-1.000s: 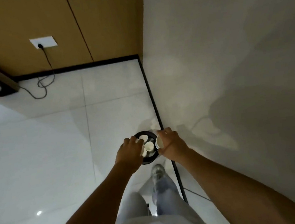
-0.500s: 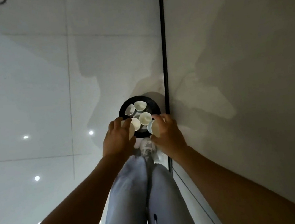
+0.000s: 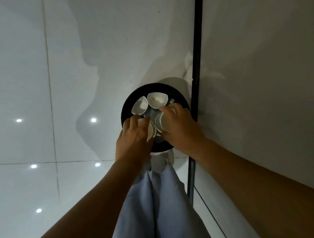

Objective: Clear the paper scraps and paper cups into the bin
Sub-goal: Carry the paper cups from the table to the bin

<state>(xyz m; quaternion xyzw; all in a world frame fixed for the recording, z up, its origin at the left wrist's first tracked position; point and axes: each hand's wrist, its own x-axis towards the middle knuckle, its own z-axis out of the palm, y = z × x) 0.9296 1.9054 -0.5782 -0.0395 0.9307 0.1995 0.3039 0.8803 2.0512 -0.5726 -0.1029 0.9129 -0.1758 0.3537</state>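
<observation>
A round black bin (image 3: 126, 107) stands on the floor right below me, close to the wall. Two squashed white paper cups (image 3: 156, 99) lie in its far half. My left hand (image 3: 133, 138) grips a white paper cup (image 3: 151, 130) over the bin's near left edge. My right hand (image 3: 180, 128) grips another white paper cup (image 3: 161, 121) over the bin's near right part. Both cups lie tilted with their mouths turned toward each other. A small pale scrap (image 3: 171, 101) shows just beyond my right fingers.
White glossy floor tiles (image 3: 30, 94) spread to the left, with ceiling lights reflected in them. A grey wall (image 3: 264, 66) with a black skirting strip (image 3: 198, 54) runs along the right. My legs in light blue trousers (image 3: 159, 207) are just below the bin.
The view has tilted down and closed in on the bin. Both hands, each still holding a cup, have come lower over the bin's mouth.
</observation>
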